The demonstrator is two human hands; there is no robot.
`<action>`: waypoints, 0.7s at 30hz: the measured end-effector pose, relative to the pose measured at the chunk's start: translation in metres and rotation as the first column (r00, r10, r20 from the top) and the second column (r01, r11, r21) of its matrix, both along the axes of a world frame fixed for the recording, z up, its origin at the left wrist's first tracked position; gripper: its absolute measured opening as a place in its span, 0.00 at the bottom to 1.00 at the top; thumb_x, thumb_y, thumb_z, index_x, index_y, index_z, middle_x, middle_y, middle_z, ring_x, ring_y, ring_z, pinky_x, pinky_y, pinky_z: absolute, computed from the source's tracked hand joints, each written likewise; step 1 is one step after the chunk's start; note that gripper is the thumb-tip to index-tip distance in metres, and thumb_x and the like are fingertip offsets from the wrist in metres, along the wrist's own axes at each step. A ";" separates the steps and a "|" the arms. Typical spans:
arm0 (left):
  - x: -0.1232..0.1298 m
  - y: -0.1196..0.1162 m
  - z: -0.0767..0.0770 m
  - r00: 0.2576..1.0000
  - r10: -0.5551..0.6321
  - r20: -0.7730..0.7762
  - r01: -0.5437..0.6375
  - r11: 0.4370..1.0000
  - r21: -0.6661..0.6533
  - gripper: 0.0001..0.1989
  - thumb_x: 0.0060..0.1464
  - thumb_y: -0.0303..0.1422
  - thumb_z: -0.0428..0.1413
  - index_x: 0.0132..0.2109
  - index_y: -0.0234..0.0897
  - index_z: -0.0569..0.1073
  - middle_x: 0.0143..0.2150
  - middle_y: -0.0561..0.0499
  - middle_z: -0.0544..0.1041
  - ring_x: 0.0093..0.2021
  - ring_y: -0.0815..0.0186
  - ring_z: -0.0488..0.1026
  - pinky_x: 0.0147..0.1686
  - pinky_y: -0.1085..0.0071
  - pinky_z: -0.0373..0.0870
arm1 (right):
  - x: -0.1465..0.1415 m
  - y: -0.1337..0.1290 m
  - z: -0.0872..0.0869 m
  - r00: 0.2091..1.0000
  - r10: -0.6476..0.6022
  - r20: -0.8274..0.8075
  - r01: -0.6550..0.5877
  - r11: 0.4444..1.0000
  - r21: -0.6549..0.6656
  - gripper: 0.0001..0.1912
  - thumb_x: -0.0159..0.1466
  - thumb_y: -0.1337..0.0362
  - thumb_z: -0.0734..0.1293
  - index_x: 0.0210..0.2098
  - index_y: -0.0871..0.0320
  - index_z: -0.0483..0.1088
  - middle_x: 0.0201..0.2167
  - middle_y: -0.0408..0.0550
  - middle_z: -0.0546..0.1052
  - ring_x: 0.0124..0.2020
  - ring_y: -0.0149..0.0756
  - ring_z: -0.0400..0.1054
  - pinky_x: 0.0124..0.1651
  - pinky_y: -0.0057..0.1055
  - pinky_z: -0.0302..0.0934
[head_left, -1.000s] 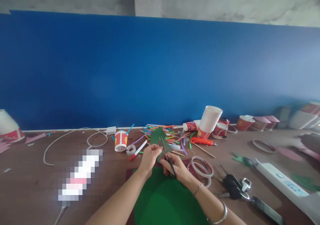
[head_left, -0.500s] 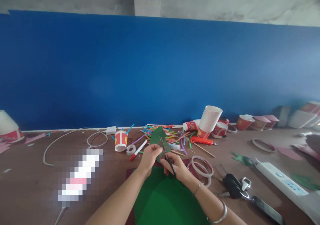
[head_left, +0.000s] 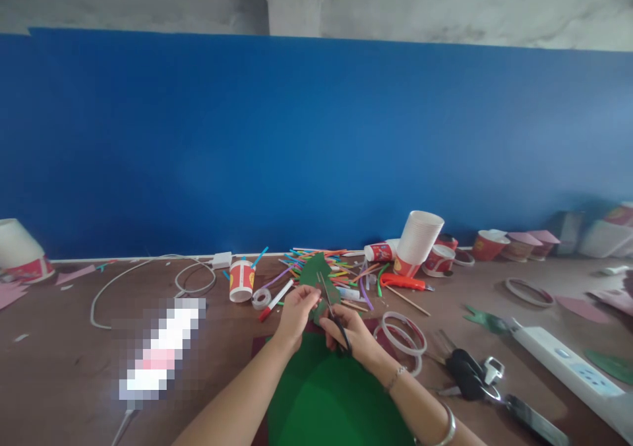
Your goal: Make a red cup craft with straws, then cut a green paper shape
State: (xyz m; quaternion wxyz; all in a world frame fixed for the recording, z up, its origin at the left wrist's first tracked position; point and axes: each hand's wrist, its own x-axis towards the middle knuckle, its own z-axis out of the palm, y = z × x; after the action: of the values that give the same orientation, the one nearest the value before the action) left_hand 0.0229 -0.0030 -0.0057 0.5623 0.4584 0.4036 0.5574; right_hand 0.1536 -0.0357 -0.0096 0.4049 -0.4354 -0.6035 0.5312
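Pinched in my left hand (head_left: 300,313) is a piece of green paper (head_left: 313,271), held upright above the table with a pointed top. My right hand (head_left: 352,332) is closed around the black handles of a pair of scissors (head_left: 327,292), whose blades point up and lie against the paper. Whether the blades are apart is hard to make out. Below both hands lies a large sheet of green paper (head_left: 331,393), with a dark red sheet (head_left: 260,352) partly showing under it.
Behind my hands are scattered colored sticks (head_left: 341,276), a marker (head_left: 275,300) and a paper cup (head_left: 242,281). A tall cup stack (head_left: 418,243), an orange cutter (head_left: 404,282), tape rolls (head_left: 404,332), keys (head_left: 467,373) and a power strip (head_left: 568,367) stand to the right. A blue partition (head_left: 316,142) rises behind.
The view has shifted slightly, so things sit a little further right and lower. Both hands keep their hold on the green paper and scissors.
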 end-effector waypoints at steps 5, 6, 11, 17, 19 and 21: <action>-0.001 0.000 0.000 0.999 -0.045 0.023 0.045 0.999 -0.010 0.10 0.45 0.36 0.57 0.24 0.34 0.69 0.21 0.56 0.67 0.25 0.72 0.61 0.28 0.75 0.55 | -0.001 -0.002 0.002 1.000 0.007 -0.022 -0.007 1.000 -0.019 0.19 0.54 0.48 0.66 0.26 0.58 0.62 0.13 0.39 0.69 0.13 0.26 0.60 0.15 0.21 0.50; -0.001 0.000 0.000 0.998 -0.054 0.033 0.055 0.998 -0.012 0.10 0.45 0.36 0.57 0.24 0.34 0.69 0.21 0.56 0.67 0.25 0.72 0.61 0.28 0.75 0.55 | -0.001 -0.002 0.001 1.000 0.003 -0.018 -0.004 1.000 -0.020 0.19 0.54 0.48 0.66 0.26 0.58 0.62 0.12 0.39 0.69 0.13 0.26 0.59 0.15 0.21 0.50; -0.004 0.001 -0.001 0.995 -0.090 0.031 0.091 0.996 -0.018 0.10 0.46 0.36 0.57 0.25 0.33 0.69 0.21 0.56 0.67 0.24 0.72 0.61 0.28 0.75 0.55 | 0.000 -0.001 -0.001 1.000 0.009 -0.022 -0.010 1.000 -0.023 0.19 0.53 0.49 0.67 0.27 0.59 0.63 0.12 0.38 0.68 0.12 0.26 0.59 0.15 0.21 0.50; -0.005 0.002 0.000 0.992 -0.122 0.033 0.123 0.992 -0.020 0.11 0.45 0.36 0.58 0.24 0.34 0.68 0.20 0.56 0.66 0.23 0.73 0.60 0.27 0.75 0.54 | 0.000 -0.002 0.002 0.999 0.015 -0.032 -0.016 1.000 -0.025 0.18 0.54 0.49 0.66 0.26 0.59 0.62 0.12 0.39 0.69 0.12 0.25 0.59 0.14 0.20 0.48; -0.005 0.002 0.000 0.991 -0.128 0.040 0.128 0.992 -0.014 0.10 0.45 0.36 0.58 0.24 0.33 0.68 0.20 0.56 0.67 0.24 0.72 0.61 0.28 0.75 0.54 | 0.001 -0.002 0.003 0.999 0.016 -0.032 -0.017 1.000 -0.026 0.18 0.54 0.50 0.67 0.26 0.59 0.62 0.12 0.38 0.69 0.12 0.25 0.59 0.14 0.20 0.47; -0.006 0.003 -0.001 0.988 -0.146 0.044 0.147 0.989 -0.011 0.10 0.45 0.35 0.58 0.24 0.33 0.68 0.21 0.56 0.67 0.24 0.72 0.61 0.28 0.75 0.55 | 0.002 -0.002 0.003 0.999 0.019 -0.037 -0.021 0.999 -0.039 0.17 0.54 0.51 0.67 0.26 0.59 0.63 0.12 0.39 0.69 0.12 0.25 0.60 0.14 0.20 0.47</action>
State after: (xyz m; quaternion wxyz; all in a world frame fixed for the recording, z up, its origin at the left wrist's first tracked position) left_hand 0.0173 -0.0002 -0.0067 0.6135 0.4707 0.3604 0.5217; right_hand 0.1555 -0.0379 -0.0063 0.4021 -0.4274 -0.5897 0.5550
